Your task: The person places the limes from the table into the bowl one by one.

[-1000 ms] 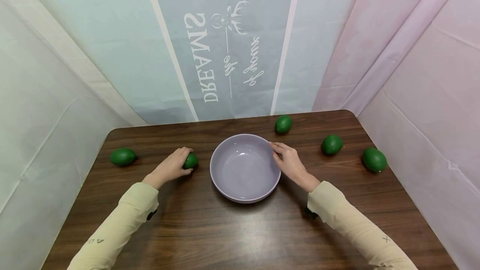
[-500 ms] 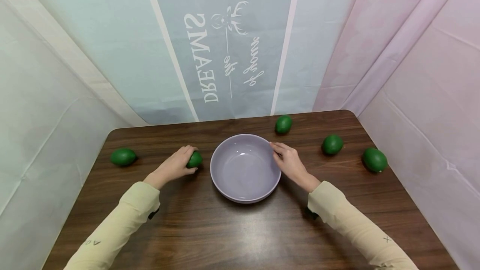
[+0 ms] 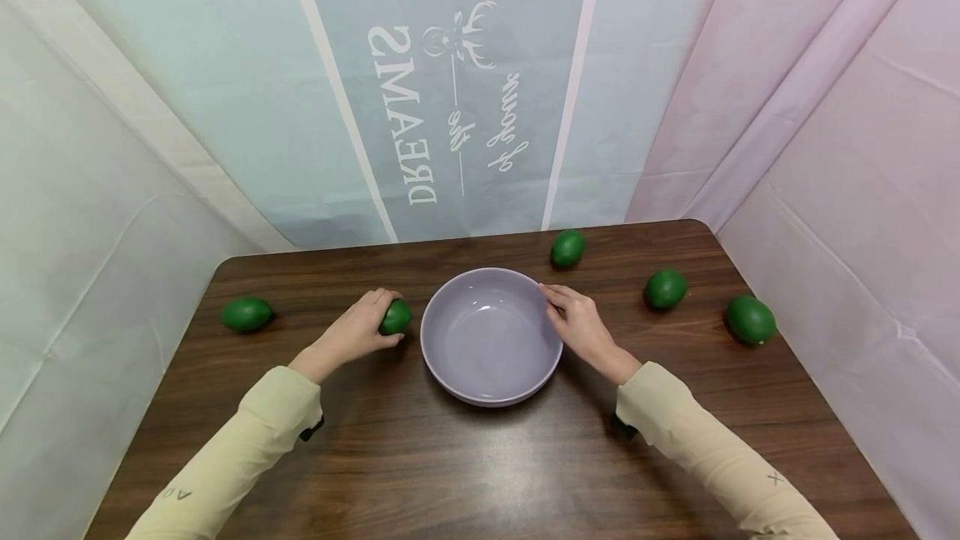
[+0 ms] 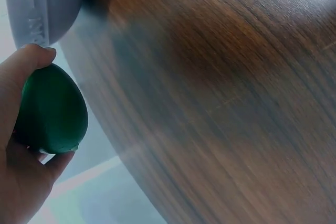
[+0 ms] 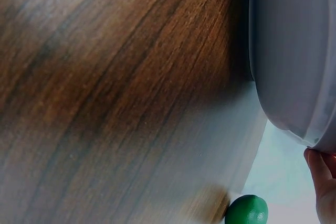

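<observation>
A shallow grey-lavender bowl (image 3: 491, 340) stands in the middle of the wooden table (image 3: 480, 473), and nothing lies in it. To its left, my left hand (image 3: 358, 330) grips a green lime (image 3: 396, 317) between thumb and fingers. In the left wrist view the same lime (image 4: 55, 111) shows close up, below the bowl's outer wall (image 4: 47, 3). Whether the lime touches the tabletop, I cannot tell. My right hand (image 3: 583, 325) pinches the right rim of the bowl; in the right wrist view its fingertips (image 5: 314, 161) meet the rim.
Another lime (image 3: 247, 314) lies at the far left of the table. On the right side, a lime (image 3: 567, 248) sits near the back edge, a second lime (image 3: 665, 288) further right, and a third lime (image 3: 749, 320) by the right edge. Fabric curtains (image 3: 480, 107) surround the table.
The left hand has moved a little to the right with the lime, closer to the bowl. The right hand and the bowl have stayed in place.
</observation>
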The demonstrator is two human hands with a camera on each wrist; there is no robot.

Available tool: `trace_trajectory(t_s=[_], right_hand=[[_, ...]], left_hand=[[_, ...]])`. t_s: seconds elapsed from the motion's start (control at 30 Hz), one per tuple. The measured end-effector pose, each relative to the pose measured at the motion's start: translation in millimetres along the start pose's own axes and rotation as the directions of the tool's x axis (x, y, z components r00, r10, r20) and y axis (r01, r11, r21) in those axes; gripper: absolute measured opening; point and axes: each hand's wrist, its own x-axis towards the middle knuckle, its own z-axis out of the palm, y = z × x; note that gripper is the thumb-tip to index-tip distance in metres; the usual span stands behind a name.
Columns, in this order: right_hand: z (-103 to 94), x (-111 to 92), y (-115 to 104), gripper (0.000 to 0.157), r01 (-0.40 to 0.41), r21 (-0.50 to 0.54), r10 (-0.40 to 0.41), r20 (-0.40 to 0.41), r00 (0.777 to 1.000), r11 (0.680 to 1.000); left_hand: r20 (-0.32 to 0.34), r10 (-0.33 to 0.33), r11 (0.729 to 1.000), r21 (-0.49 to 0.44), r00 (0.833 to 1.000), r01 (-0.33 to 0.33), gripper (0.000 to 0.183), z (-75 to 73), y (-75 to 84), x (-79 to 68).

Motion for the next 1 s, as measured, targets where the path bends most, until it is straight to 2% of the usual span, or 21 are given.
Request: trace_trajectory(t_s=[0.43,0.7,1.0], right_hand=[[0.7,0,0,0.034,-0.003,-0.003,0.003,-0.001,1.0,1.0],[1.6,0,0,0.033,-0.002,-0.009,0.002,-0.005,1.0,1.0],[1.1,-1,0,0.034,0.002,-0.011,-0.002,-0.006,1.0,1.0]], left_hand=[[-0.031,0.009,1.0,0.015,0.999,-0.008,0.057,-7.9,9.7,1.8],[-0.085,0.009,1.0,0.0,0.996,-0.009,0.055,-18.8,17.1,4.7],[-0.089,0.016,1.0,0.006,0.996,-0.015,0.057,-24.7,20.6,5.6]])
